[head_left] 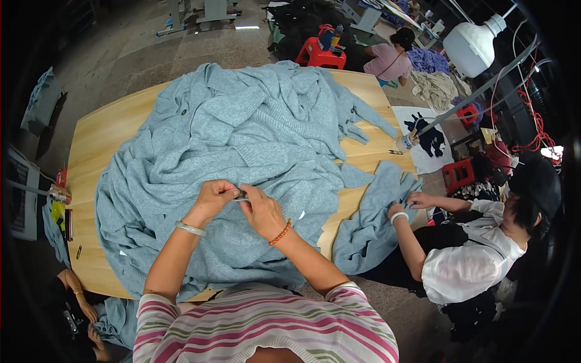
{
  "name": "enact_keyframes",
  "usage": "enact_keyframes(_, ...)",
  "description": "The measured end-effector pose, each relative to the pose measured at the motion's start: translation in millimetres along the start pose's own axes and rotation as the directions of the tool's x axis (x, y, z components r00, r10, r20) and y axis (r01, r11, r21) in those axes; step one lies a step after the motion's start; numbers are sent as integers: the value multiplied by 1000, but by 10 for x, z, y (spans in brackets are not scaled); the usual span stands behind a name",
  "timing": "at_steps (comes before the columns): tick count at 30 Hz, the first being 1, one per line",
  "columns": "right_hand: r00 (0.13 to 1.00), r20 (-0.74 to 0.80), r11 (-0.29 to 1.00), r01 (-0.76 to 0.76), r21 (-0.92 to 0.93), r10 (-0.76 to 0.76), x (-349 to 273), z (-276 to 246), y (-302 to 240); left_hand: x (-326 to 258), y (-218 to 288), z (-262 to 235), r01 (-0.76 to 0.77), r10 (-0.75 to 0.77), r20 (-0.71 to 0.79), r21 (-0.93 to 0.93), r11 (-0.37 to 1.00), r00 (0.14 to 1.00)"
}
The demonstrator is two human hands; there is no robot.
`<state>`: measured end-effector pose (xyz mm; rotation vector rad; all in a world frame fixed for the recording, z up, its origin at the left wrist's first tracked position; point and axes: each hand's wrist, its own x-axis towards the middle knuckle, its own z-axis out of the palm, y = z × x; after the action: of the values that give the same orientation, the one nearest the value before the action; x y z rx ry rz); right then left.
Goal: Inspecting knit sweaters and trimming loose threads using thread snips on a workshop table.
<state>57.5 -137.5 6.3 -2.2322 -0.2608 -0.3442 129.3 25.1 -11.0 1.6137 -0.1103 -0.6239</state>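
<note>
Our left hand and right hand meet over the near half of a heap of grey-blue sweaters, which covers most of the wooden counter. The grip of each is pinched closed on a small dark piece; we cannot tell what it is. We wear a pale bangle on the left and orange beads on the right. Beside us on the right, a co-worker dressed in white has both hands on another grey-blue garment at the counter's edge.
</note>
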Motion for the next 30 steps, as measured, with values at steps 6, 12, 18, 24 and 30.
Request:
enact_keyframes(6, 994, 106, 1000, 11, -20, -8, -11, -22, 63, -212, 116, 35, -73, 69, 48, 88, 993, 996)
enact_keyframes(12, 970, 244, 995, 3, 98, -27, 5, -110, 136, -344, 154, 36, -395, 396, 104, 479, 784, 912)
enact_keyframes(18, 984, 175, 985, 2, 174, -33, 26, -77, 209, -292, 102, -1, -364, 378, 67, 468, 805, 923)
enact_keyframes(24, 985, 172, 970, -38, 239, -3, 7, -67, 235, -258, 157, 1, -309, 302, 92, 474, 825, 949)
enact_keyframes(30, 960, 275, 982, -108, 152, 63, 78, -206, 180, -181, 87, -14, -320, 322, 74, 449, 834, 944)
